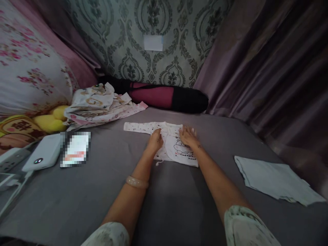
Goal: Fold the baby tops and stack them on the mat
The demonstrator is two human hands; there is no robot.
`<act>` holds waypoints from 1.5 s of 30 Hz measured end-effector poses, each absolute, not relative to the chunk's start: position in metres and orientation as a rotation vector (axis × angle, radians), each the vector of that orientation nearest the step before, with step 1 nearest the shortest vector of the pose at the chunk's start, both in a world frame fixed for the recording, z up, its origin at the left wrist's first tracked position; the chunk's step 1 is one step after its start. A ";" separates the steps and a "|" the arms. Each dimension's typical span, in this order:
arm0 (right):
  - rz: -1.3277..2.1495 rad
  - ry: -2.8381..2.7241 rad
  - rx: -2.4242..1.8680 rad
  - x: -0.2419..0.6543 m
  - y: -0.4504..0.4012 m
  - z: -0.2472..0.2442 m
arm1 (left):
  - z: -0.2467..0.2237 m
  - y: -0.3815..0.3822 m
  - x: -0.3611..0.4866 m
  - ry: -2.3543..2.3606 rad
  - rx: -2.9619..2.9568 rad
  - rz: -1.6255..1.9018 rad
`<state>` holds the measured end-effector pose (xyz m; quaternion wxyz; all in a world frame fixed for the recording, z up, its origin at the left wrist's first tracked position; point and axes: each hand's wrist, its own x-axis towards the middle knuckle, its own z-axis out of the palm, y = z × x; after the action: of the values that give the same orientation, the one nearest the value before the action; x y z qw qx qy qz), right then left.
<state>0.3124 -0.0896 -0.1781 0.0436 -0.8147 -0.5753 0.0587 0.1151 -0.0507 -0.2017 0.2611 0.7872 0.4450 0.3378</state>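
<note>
A small white baby shirt [171, 158] lies spread on the grey bed sheet, with a dotted pattern, a cartoon print with lettering on its front and a thin tie at its lower edge. One long sleeve [135, 127] stretches out to the left. My left hand [155, 140] is at the shirt's left front, its fingers curled together on the cloth. Flat on the upper right of the shirt rests my right hand [189, 137], fingers spread, covering part of the print and the right sleeve.
Folded baby clothes [94, 106] are stacked at the back left, before a long black and magenta bundle [153, 95]. A phone [76, 149], a white power bank [44, 153] and a power strip [11, 160] lie left. A pale folded cloth [276, 179] lies right.
</note>
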 end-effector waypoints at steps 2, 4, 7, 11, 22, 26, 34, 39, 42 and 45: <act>0.166 -1.849 -2.394 0.295 -0.085 -0.177 | -0.200 -0.050 0.115 1.218 2.104 0.919; 0.199 -1.932 -2.296 0.277 -0.081 -0.179 | -0.198 -0.050 0.114 1.236 2.086 0.893; 0.264 -1.947 -2.258 0.258 -0.077 -0.185 | -0.198 -0.052 0.114 1.269 2.104 0.809; 0.279 -1.925 -2.294 0.251 -0.075 -0.191 | -0.200 -0.054 0.114 1.286 2.179 0.726; 0.199 -2.041 -2.265 0.240 -0.058 -0.172 | -0.189 -0.051 0.114 1.403 1.912 1.017; 0.168 -2.185 -2.084 0.218 -0.036 -0.175 | -0.181 -0.044 0.106 1.561 1.589 1.294; 0.219 -2.236 -2.033 0.193 -0.016 -0.193 | -0.188 -0.029 0.093 1.628 1.178 1.396; 0.271 -2.304 -2.050 0.201 -0.009 -0.180 | -0.190 -0.030 0.098 1.605 1.209 1.307; 0.421 -2.362 -2.070 0.207 0.004 -0.156 | -0.189 -0.032 0.100 1.579 1.278 1.202; 0.435 -2.326 -2.023 0.204 0.019 -0.131 | -0.189 -0.033 0.105 1.536 1.436 1.113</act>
<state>0.2038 0.0192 -0.1310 0.0142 -0.6496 -0.7472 0.1397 0.1050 -0.0328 -0.1886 0.3720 0.5601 0.5993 0.4344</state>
